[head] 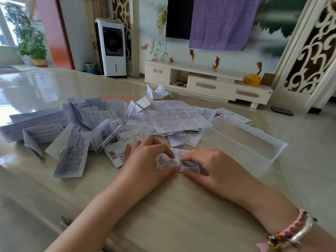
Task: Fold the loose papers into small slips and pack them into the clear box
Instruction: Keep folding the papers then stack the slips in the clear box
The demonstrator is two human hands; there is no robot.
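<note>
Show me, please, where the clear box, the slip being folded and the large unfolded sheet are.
clear box [254, 132]: head view, on its far long wall.
slip [166, 161]: head view, left half, between the fingers.
large unfolded sheet [172, 115]: head view, its creased middle.

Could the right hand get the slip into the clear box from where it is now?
Probably yes. The right hand pinches the slip together with the left hand, and the clear box lies open-topped just beyond it on the table, nothing between.
</note>
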